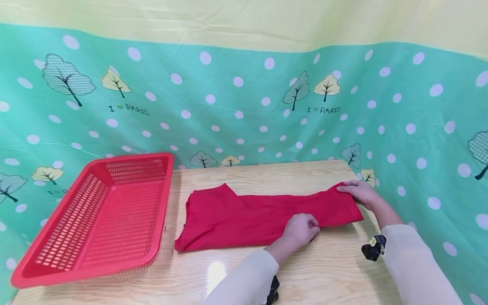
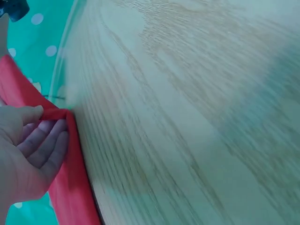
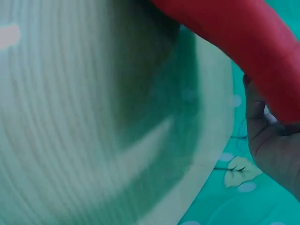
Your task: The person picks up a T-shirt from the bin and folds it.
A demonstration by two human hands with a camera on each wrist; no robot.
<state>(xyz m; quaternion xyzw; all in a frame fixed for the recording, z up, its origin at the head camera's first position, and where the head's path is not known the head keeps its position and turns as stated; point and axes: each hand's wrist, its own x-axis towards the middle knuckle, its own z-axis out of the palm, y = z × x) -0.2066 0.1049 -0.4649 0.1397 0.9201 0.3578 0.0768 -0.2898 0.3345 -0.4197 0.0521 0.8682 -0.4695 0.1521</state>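
A red shirt (image 1: pixel 236 220), folded into a long strip, lies across the wooden table with its wider end to the left. My left hand (image 1: pixel 301 229) pinches its near edge right of the middle. In the left wrist view, the thumb of the left hand (image 2: pixel 33 150) presses a fold of red cloth against the fingers. At the far right corner, my right hand (image 1: pixel 360 192) grips the narrow end, which is lifted off the table. The right wrist view has the right hand (image 3: pixel 272 145) partly hidden behind the raised cloth.
To the left stands a red plastic basket (image 1: pixel 164 212) with slotted walls and nothing inside. Light wood tabletop (image 1: pixel 324 271) shows in front of the shirt. A green dotted curtain (image 1: pixel 236 127) hangs behind the table and along its right side.
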